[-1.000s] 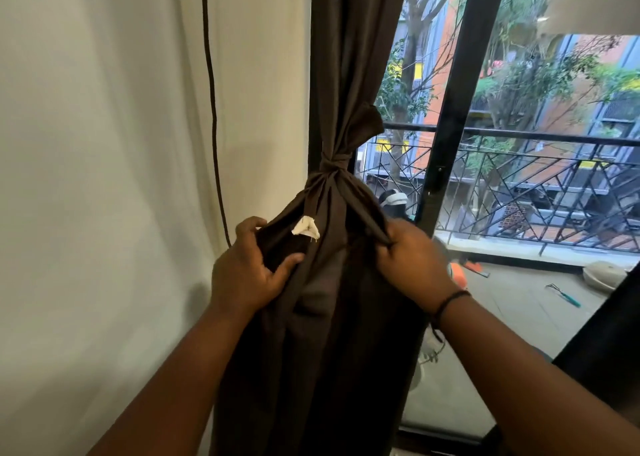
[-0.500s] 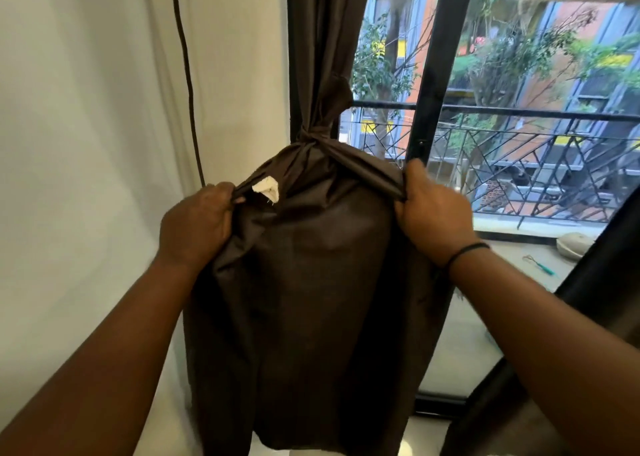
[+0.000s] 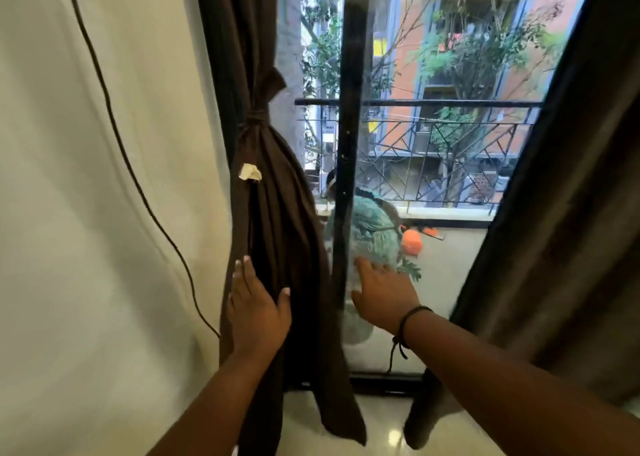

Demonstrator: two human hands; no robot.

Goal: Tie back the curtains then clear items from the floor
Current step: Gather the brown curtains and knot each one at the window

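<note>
A dark brown curtain [image 3: 277, 220] hangs at the left of the window, cinched by a knot [image 3: 258, 116] of its own cloth, with a small white tag [image 3: 250, 172] below the knot. My left hand [image 3: 256, 310] lies flat with straight fingers against the curtain's lower left side. My right hand [image 3: 382, 291] is held out with spread fingers in front of the glass, just right of the curtain, holding nothing. A second brown curtain [image 3: 561, 220] hangs loose at the right.
A black window frame post [image 3: 349, 143] stands between the hands. A dark cable [image 3: 114, 126] runs down the white wall [image 3: 86, 213]. Beyond the glass lie a balcony railing [image 3: 433, 143], a teal mop head [image 3: 372, 233] and an orange object [image 3: 411, 241]. Glossy floor [image 3: 384, 424] shows below.
Both hands let go of the gathered cloth they were pulling apart. The curtain now hangs narrow below its knot. The left hand rests flat on it; the right moved off to the glass.
</note>
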